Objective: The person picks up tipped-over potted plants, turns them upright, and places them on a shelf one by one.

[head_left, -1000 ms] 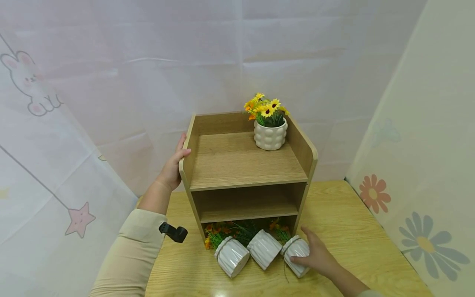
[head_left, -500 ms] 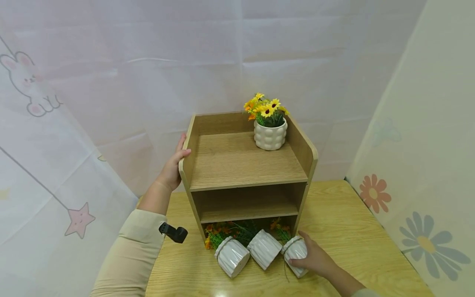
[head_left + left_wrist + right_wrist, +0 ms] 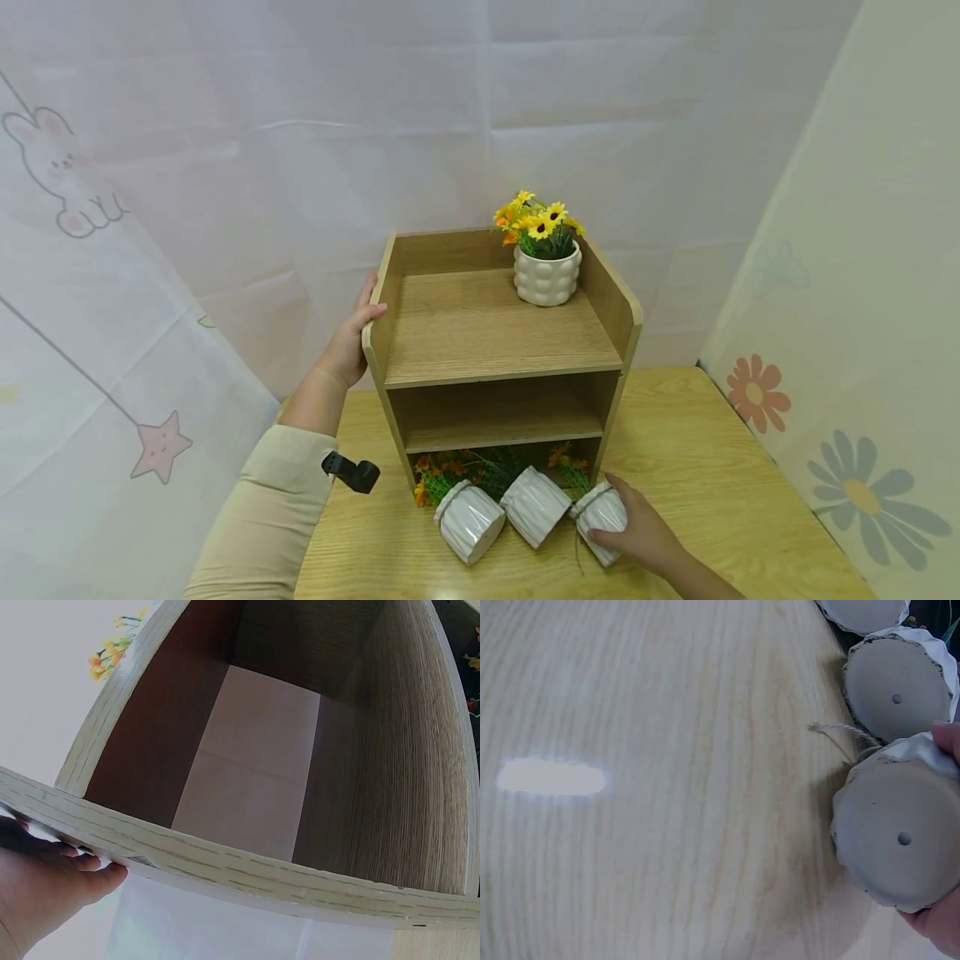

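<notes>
A small wooden shelf (image 3: 480, 337) stands on the table. My left hand (image 3: 347, 343) grips its left side panel, thumb over the edge and the other fingers along the outside. At the shelf's front right, a white pleated flowerpot (image 3: 602, 515) with twine around it lies on its side, its orange flowers pointing into the lowest compartment. My right hand (image 3: 643, 529) holds this pot between thumb and fingers. In the right wrist view, the base of the pot (image 3: 896, 825) faces the camera, with a small hole in it.
Two more white flowerpots, the left one (image 3: 469, 521) and the middle one (image 3: 535, 505), lie beside it, flowers toward the lowest compartment. A bubbly white pot (image 3: 547, 277) with yellow flowers stands on the shelf top. Printed cloth walls (image 3: 360, 125) surround the table (image 3: 675, 433).
My right hand has settled closer around the right pot, which has shifted slightly to the right and toward me. My left hand has stayed on the side panel.
</notes>
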The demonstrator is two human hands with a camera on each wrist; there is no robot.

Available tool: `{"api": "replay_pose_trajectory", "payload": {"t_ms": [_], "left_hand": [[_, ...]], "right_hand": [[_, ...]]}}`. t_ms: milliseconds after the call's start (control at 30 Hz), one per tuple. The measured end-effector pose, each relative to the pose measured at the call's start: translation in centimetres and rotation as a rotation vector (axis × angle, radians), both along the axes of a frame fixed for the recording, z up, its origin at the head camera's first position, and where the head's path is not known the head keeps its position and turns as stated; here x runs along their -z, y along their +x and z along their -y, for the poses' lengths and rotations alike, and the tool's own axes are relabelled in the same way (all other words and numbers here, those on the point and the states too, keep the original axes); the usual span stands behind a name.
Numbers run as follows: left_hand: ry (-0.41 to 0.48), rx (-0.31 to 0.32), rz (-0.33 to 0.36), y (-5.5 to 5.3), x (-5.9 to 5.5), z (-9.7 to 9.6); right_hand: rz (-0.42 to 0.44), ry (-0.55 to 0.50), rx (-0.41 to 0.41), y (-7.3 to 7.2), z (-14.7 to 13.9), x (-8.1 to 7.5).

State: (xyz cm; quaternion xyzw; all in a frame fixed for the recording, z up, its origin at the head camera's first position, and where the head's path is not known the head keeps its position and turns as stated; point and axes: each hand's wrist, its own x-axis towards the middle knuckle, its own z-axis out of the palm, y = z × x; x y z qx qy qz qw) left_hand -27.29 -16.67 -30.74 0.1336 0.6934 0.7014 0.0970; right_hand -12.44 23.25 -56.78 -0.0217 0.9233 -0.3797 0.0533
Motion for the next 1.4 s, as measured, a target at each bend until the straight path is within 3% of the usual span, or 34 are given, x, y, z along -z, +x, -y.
{"api": "replay_pose_trajectory", "payload": {"t_ms": [300, 633, 733, 833, 1167, 1400], "left_hand": [[-0.001, -0.002, -0.001, 0.0, -0.1, 0.0], [-0.001, 0.001, 0.002, 0.1, -0.2, 0.1], [-0.004, -0.001, 0.001, 0.1, -0.2, 0.1], [-0.005, -0.002, 0.001, 0.1, -0.2, 0.1], [0.007, -0.001, 0.0, 0.2, -0.1, 0.0], [0.004, -0.002, -0.007, 0.3, -0.1, -0.1]], "right_hand": [[-0.032, -0.038, 0.035, 1.3, -0.5, 0.3], [-0.228, -0.013, 0.063, 2.6, -1.1, 1.6], [-0.248, -0.006, 0.078, 2.8, -1.2, 1.9], [-0.206, -0.002, 0.101, 3.0, -1.4, 2.2], [0.085, -0.04, 0.132, 3.6, -2.3, 2.1], [0.177, -0.041, 0.159, 3.7, -2.5, 1.7]]}}
